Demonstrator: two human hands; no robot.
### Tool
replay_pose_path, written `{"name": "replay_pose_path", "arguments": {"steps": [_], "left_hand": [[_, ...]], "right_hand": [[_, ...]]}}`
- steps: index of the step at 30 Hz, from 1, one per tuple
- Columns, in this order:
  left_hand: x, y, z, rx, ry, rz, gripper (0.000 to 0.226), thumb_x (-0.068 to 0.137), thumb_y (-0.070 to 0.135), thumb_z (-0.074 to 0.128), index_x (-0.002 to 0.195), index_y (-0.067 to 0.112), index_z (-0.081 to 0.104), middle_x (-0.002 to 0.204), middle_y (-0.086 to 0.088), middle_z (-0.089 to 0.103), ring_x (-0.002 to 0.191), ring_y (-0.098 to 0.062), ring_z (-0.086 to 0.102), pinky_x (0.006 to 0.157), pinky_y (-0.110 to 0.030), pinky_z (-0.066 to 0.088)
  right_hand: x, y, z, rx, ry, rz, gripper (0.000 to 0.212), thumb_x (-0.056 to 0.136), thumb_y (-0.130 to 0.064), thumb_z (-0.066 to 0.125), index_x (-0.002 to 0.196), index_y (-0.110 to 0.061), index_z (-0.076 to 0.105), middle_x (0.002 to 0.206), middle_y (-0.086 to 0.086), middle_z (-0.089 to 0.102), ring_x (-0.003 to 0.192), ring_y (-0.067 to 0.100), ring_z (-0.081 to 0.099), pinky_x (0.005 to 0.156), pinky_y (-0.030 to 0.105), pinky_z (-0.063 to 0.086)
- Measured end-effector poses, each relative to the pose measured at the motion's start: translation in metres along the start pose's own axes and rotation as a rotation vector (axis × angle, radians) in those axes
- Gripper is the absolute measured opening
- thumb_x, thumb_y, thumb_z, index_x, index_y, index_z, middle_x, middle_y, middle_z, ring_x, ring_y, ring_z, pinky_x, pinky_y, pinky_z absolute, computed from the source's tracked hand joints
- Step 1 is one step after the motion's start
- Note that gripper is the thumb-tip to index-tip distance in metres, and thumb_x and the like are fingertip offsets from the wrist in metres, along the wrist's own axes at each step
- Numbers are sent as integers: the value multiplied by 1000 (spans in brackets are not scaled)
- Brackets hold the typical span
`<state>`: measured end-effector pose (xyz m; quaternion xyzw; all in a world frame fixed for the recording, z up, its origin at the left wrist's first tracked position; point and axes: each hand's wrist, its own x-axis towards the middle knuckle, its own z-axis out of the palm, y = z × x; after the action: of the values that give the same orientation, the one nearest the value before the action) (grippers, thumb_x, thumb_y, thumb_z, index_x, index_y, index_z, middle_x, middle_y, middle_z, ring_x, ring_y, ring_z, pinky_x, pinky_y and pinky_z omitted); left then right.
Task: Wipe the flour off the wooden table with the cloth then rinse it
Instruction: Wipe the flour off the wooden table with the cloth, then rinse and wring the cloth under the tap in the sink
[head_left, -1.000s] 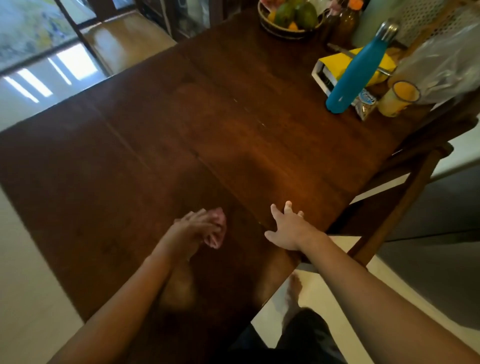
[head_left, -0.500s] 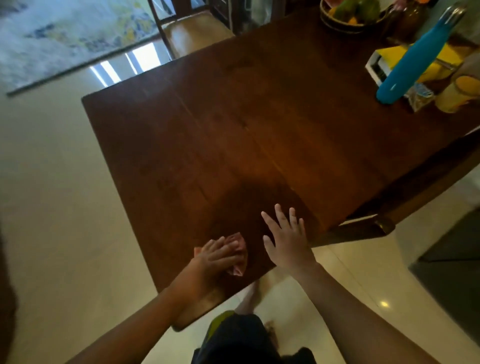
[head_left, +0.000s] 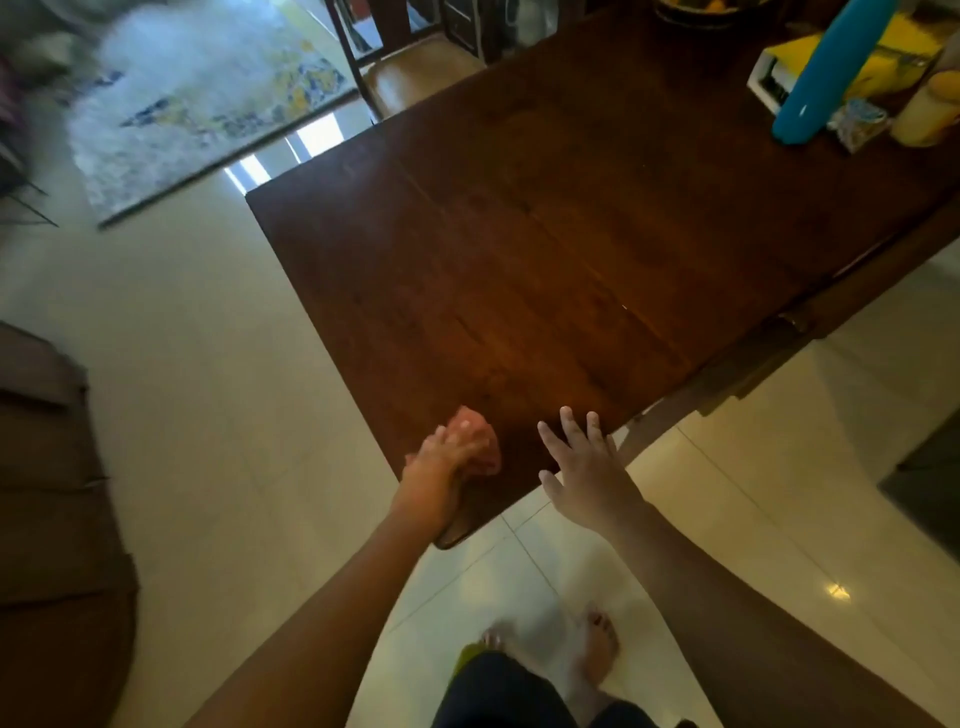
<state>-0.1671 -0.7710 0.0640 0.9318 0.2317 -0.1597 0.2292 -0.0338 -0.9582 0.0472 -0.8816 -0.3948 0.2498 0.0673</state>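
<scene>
The dark wooden table (head_left: 545, 249) fills the upper right of the head view. My left hand (head_left: 441, 462) grips a bunched pink cloth (head_left: 480, 436) and presses it on the tabletop close to the near corner. My right hand (head_left: 582, 467) is open with fingers spread, right of the cloth at the table's near edge; whether it touches the wood is unclear. I see no plain patch of flour, only a tiny white speck (head_left: 624, 306) mid-table.
At the far right of the table stand a teal bottle (head_left: 826, 67), a yellow box (head_left: 883, 57), a snack packet (head_left: 857, 122) and a yellow cup (head_left: 930, 109). A chair (head_left: 415, 67) stands behind the table, a brown sofa (head_left: 47, 493) on the left. My bare feet (head_left: 597, 644) are on pale tiles.
My left hand has slid the cloth back along the tabletop to the near corner. My right hand moved with it along the near edge, and the view swung left.
</scene>
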Motion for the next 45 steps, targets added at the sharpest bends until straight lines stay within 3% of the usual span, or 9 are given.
{"name": "replay_pose_path", "arguments": {"steps": [5, 8, 10, 12, 20, 26, 29, 36, 45], "left_hand": [[-54, -18, 21, 138, -75, 393, 53, 99, 10, 53, 136, 47, 52, 160, 19, 23, 150, -14, 11, 113, -38, 18], [-73, -18, 10, -47, -228, 364, 52, 93, -2, 54, 128, 35, 63, 153, 18, 38, 143, -5, 21, 114, -35, 21], [-90, -9, -4, -256, -164, 346, 30, 82, -7, 67, 108, 7, 72, 117, -1, 69, 110, -13, 62, 95, -30, 46], [-102, 11, -14, -458, -16, 303, 19, 83, -11, 67, 98, -1, 73, 93, -2, 72, 79, -4, 69, 75, -17, 54], [-156, 187, -47, -832, -98, 542, 25, 90, 34, 63, 111, 45, 57, 107, 18, 69, 95, 1, 69, 82, -22, 57], [-206, 327, -3, -831, -356, 785, 46, 97, 23, 60, 138, 36, 45, 125, 21, 59, 113, 10, 59, 84, -10, 50], [-223, 403, 34, -835, -545, 792, 48, 90, 10, 70, 129, 32, 52, 127, 13, 61, 122, 2, 55, 88, -14, 50], [-322, 584, 127, -668, -869, 855, 35, 84, 14, 76, 117, 18, 67, 92, -9, 76, 89, -20, 74, 77, -27, 57], [-426, 779, 248, -644, -1069, 913, 25, 89, 17, 73, 113, 16, 69, 99, -2, 77, 91, -16, 73, 72, -25, 58]], "right_hand": [[-21, -26, 14, 127, 0, 20, 60, 104, -32, 51, 159, -34, 26, 170, -2, 7, 156, 35, -3, 122, 49, 22], [-47, -35, 11, 394, 2, 72, 45, 103, -22, 55, 147, -30, 50, 165, -2, 29, 154, 27, 20, 119, 40, 29], [-75, -44, 5, 589, 27, 161, 41, 104, -23, 54, 144, -29, 54, 156, -4, 46, 144, 18, 40, 112, 31, 35], [-109, -51, -6, 748, 116, 263, 39, 103, -27, 54, 142, -34, 54, 145, -8, 56, 132, 11, 51, 103, 26, 41], [-286, -40, -71, 1305, 486, 400, 37, 94, -58, 57, 129, -44, 60, 119, -20, 70, 110, 3, 67, 94, 29, 53], [-406, 16, -78, 1558, 1020, 525, 25, 96, -17, 67, 121, -19, 65, 109, 1, 76, 103, 19, 73, 86, 31, 59], [-482, 59, -67, 1555, 1231, 559, 26, 93, -8, 68, 118, -12, 66, 105, 12, 76, 94, 23, 73, 79, 30, 58], [-674, 161, -41, 1371, 1509, 721, 22, 89, -6, 73, 111, -8, 70, 96, 25, 71, 80, 25, 65, 73, 39, 52], [-871, 285, -15, 1185, 1609, 959, 18, 84, -10, 80, 100, -10, 72, 93, 11, 75, 82, 21, 71, 73, 30, 58]]}}
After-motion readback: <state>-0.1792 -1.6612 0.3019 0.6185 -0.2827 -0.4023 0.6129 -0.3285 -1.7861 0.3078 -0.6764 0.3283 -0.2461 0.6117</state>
